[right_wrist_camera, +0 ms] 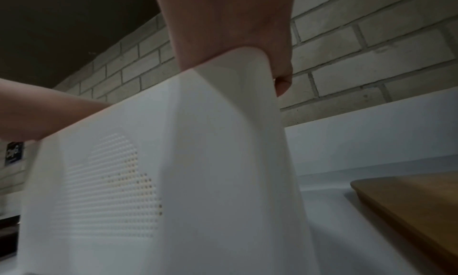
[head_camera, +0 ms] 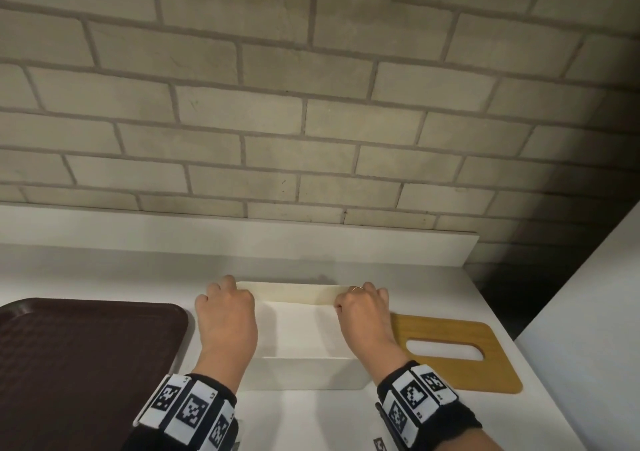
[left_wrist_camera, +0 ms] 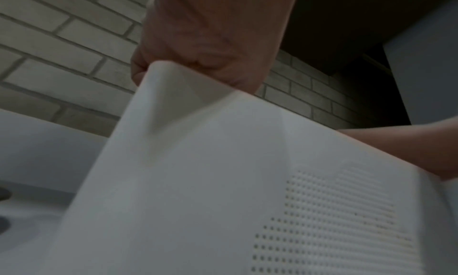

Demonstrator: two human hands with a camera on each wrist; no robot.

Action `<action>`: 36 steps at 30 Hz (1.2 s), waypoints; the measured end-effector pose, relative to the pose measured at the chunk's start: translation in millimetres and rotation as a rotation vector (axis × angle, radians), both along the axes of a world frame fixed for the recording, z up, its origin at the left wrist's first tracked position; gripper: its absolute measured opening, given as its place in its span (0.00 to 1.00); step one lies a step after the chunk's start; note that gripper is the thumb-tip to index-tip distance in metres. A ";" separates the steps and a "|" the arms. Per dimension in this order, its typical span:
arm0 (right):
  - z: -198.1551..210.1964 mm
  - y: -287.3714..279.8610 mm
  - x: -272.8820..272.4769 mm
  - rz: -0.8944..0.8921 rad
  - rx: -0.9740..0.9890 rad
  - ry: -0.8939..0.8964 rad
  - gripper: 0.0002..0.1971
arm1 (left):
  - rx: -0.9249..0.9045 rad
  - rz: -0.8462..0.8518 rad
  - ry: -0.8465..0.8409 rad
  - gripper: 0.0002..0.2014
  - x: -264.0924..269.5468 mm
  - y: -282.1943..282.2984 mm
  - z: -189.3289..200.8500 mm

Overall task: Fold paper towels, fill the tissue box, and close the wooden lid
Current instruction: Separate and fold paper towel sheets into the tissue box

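Note:
A white open-topped tissue box (head_camera: 304, 374) stands on the white counter in front of me. My left hand (head_camera: 225, 298) grips its far left corner and my right hand (head_camera: 360, 298) grips its far right corner, fingers curled over the rim. In the left wrist view my left hand (left_wrist_camera: 188, 63) clamps the corner of the tissue box (left_wrist_camera: 223, 181), whose perforated wall faces the camera. The right wrist view shows my right hand (right_wrist_camera: 235, 34) on the other corner of the tissue box (right_wrist_camera: 173, 161). The wooden lid (head_camera: 491, 374) with an oval slot lies flat just right of the box. I cannot tell what is inside the box.
A dark brown tray (head_camera: 79, 364) lies on the counter left of the box. A brick wall with a low white ledge (head_camera: 242, 243) runs behind. A tall white panel (head_camera: 588, 312) bounds the counter on the right. The wooden lid (right_wrist_camera: 416, 200) lies close beside my right hand.

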State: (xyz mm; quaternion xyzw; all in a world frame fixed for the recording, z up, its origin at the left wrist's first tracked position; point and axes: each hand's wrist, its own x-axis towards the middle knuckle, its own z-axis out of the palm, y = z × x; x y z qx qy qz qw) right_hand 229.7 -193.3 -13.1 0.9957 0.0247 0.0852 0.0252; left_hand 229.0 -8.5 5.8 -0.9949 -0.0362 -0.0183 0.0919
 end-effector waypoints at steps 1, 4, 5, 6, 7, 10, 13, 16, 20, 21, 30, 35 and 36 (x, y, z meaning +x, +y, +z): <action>3.1 -1.3 -0.4 0.002 0.014 0.037 0.16 | -0.006 -0.010 -0.015 0.16 0.2 -1.3 -1.4; 12.0 1.6 -5.9 0.058 0.066 -0.006 0.19 | -0.089 -0.050 -0.070 0.23 -0.9 -4.6 0.2; 14.8 5.4 -7.5 0.101 0.107 -0.018 0.18 | -0.154 -0.093 -0.083 0.25 0.2 -7.4 1.2; 16.4 9.8 -9.7 0.153 0.177 0.005 0.17 | -0.230 -0.184 -0.101 0.25 1.7 -10.5 1.5; 17.2 14.3 -11.5 0.201 0.283 0.043 0.15 | -0.294 -0.303 -0.097 0.21 2.9 -12.7 0.7; 16.9 26.4 -14.1 0.255 0.476 0.303 0.17 | -0.525 -0.433 0.134 0.11 2.8 -22.6 -5.2; 11.6 24.5 -12.0 0.239 0.394 0.447 0.24 | -0.535 -0.406 0.329 0.19 3.7 -20.1 -11.0; 11.9 11.6 -8.8 0.139 0.309 0.528 0.33 | -0.359 -0.303 0.455 0.33 8.8 -6.7 -9.5; 18.2 6.3 -8.6 0.137 0.187 0.561 0.34 | -0.224 -0.292 0.490 0.36 11.3 0.5 -1.4; 21.8 7.7 -10.1 0.135 0.173 0.567 0.33 | -0.208 -0.303 0.486 0.34 9.7 0.0 0.7; 83.4 -67.3 -96.5 0.011 0.661 0.188 0.15 | -0.675 -0.381 -0.031 0.21 -59.8 -5.9 15.3; 62.6 -165.7 -167.2 -0.343 0.773 0.182 0.06 | -0.790 -0.433 0.021 0.17 -125.5 -26.5 14.7; 54.1 -177.7 -179.3 -0.406 0.724 0.183 0.06 | -0.795 -0.441 0.043 0.16 -133.9 -32.1 11.5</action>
